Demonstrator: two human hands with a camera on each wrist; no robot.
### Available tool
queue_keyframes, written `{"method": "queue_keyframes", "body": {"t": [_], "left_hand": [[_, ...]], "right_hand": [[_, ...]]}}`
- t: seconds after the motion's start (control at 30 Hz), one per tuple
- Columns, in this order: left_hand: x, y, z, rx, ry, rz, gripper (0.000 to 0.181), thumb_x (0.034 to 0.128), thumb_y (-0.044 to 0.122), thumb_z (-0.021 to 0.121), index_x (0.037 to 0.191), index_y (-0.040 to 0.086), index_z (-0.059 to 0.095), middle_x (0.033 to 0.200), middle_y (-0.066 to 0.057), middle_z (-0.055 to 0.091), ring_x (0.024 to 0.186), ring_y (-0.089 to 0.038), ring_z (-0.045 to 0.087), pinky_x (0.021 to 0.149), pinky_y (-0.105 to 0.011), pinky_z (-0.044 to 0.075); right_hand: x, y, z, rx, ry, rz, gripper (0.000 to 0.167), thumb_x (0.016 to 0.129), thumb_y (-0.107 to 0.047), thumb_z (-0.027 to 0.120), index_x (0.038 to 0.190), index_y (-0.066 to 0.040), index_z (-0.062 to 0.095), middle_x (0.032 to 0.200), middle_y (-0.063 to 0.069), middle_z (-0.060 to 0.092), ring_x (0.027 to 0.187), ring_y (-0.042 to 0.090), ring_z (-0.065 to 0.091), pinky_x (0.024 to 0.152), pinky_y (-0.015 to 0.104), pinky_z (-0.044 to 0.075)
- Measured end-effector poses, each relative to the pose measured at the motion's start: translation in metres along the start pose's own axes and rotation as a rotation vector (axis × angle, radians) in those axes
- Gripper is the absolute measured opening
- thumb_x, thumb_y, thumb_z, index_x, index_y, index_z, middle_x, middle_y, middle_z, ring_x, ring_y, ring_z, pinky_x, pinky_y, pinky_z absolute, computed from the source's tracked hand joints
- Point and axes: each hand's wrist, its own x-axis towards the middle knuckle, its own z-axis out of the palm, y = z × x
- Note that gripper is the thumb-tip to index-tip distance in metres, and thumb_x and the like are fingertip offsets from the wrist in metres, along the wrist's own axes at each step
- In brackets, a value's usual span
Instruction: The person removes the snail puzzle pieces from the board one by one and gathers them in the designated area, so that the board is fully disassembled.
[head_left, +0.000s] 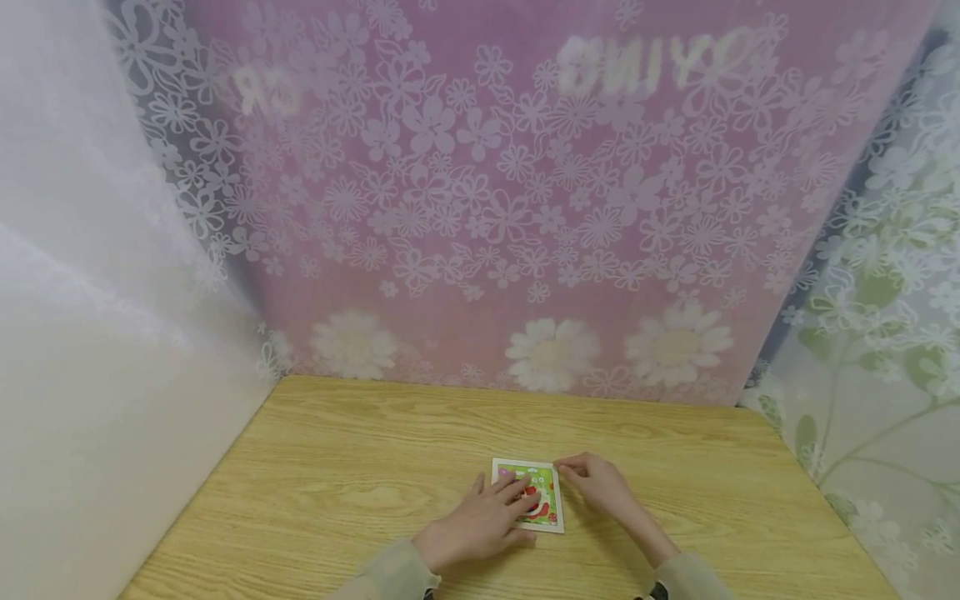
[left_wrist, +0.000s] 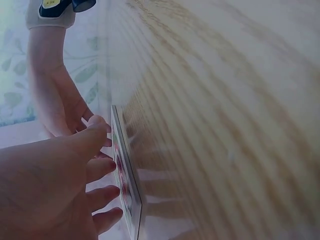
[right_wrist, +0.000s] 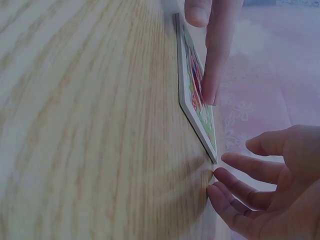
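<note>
A flat square picture board [head_left: 557,500], with a white border and a green and red cartoon picture, lies on the wooden table. My left hand [head_left: 483,518] is over its left part with spread fingers, hiding some of the picture. In the right wrist view, a left-hand finger [right_wrist: 216,60] reaches down to the picture's surface. My right hand [head_left: 600,486] is by the far right corner of the board. Its slightly bent fingers [right_wrist: 250,192] are apart from the thumb, with fingertips close to that corner; whether they touch it I cannot tell.
The wood-grain tabletop [head_left: 360,450] runs back to a pink flowered curtain [head_left: 487,208]. A pale sheet [head_left: 112,333] hangs along the left side, and a leaf-patterned curtain [head_left: 885,375] along the right.
</note>
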Motion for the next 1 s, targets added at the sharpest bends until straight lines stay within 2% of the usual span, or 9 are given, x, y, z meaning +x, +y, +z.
{"method": "queue_keyframes", "body": {"t": [0.2,0.4,0.7,1.0], "left_hand": [[-0.0019,0.0031,-0.0024,0.036,-0.01,-0.008,0.063,0.1019,0.055,0.047,0.156,0.023,0.043,0.162,-0.003,0.036,0.149,-0.028,0.034,0.109,-0.068,0.035],[-0.0013,0.003,-0.0034,0.06,0.009,0.002,0.061,0.1019,0.055,0.047,0.154,0.022,0.046,0.16,-0.005,0.039,0.147,-0.027,0.038,0.106,-0.068,0.039],[-0.0018,0.0048,-0.0056,0.056,0.004,-0.007,0.061,0.1006,0.054,0.05,0.153,0.022,0.047,0.16,-0.005,0.04,0.146,-0.028,0.039,0.106,-0.068,0.038],[-0.0005,0.0061,-0.0048,0.039,0.003,-0.022,0.061,0.0996,0.052,0.054,0.152,0.022,0.048,0.159,-0.005,0.041,0.146,-0.027,0.039,0.107,-0.069,0.037]], "right_hand": [[0.0008,-0.003,0.0029,-0.062,0.002,-0.026,0.019,0.098,-0.015,0.066,0.108,-0.007,0.079,0.106,0.009,0.071,0.094,0.028,0.069,0.083,0.049,0.055],[0.0006,-0.0054,0.0038,-0.062,-0.007,-0.016,0.018,0.098,-0.015,0.065,0.105,-0.007,0.08,0.103,0.007,0.067,0.092,0.028,0.068,0.081,0.049,0.056],[0.0036,-0.0051,0.0042,-0.045,-0.019,0.005,0.019,0.1,-0.019,0.064,0.106,-0.008,0.079,0.106,0.007,0.069,0.1,0.032,0.067,0.086,0.053,0.054],[0.0056,-0.0043,0.0054,-0.018,-0.03,0.021,0.023,0.101,-0.02,0.063,0.107,-0.005,0.078,0.108,0.009,0.069,0.107,0.037,0.065,0.091,0.056,0.052]]}}
